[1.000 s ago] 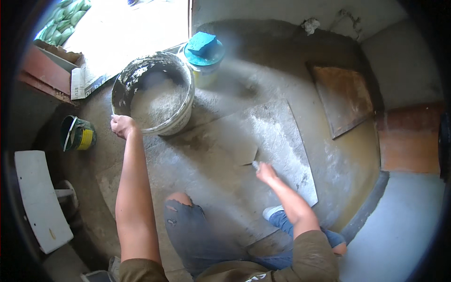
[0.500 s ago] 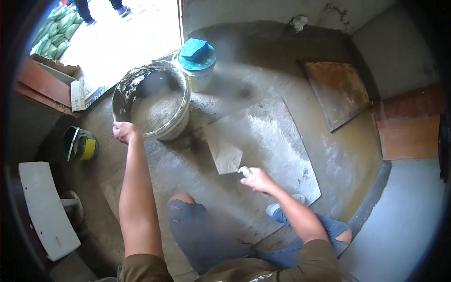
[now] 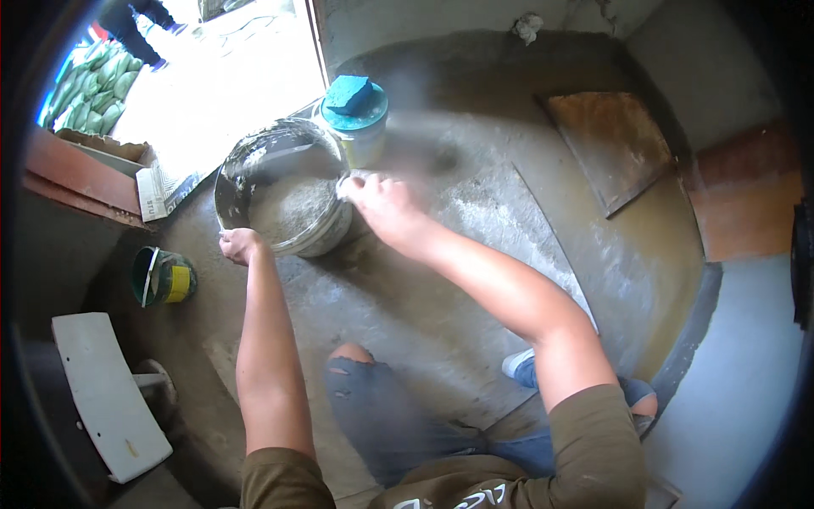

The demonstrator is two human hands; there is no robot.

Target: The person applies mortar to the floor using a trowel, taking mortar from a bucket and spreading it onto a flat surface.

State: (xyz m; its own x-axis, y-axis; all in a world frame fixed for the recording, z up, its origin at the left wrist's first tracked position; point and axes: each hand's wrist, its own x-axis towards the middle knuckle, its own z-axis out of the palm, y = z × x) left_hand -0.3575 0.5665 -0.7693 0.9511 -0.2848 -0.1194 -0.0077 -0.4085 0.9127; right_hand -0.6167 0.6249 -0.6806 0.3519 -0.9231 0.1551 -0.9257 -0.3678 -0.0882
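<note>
A large bucket [image 3: 332,235] stands in front of me, its inner wall smeared with grey. Grey, crumbly mortar mix [image 3: 292,208] lies inside it. My left hand [image 3: 242,245] is closed on the near-left part of the rim. At the bucket's right side, my right hand [image 3: 386,208] is wrapped round the handle of a broad-bladed trowel [image 3: 291,159]. The trowel's blade reaches over the rim into the bucket, above the mix. Part of its handle is hidden by my fingers.
Behind the bucket stands a lidded pail [image 3: 363,140] with a blue block [image 3: 348,94] on it. Left are a small green bucket [image 3: 161,280] and a white stool-like piece [image 3: 110,394]. A brown board [image 3: 610,144] lies far right. Another person's legs [image 3: 127,34] show outside the doorway.
My right hand has lifted the trowel off the floor board and carried it forward and left into the bucket. My left hand still holds the rim. The person outside has shifted left.
</note>
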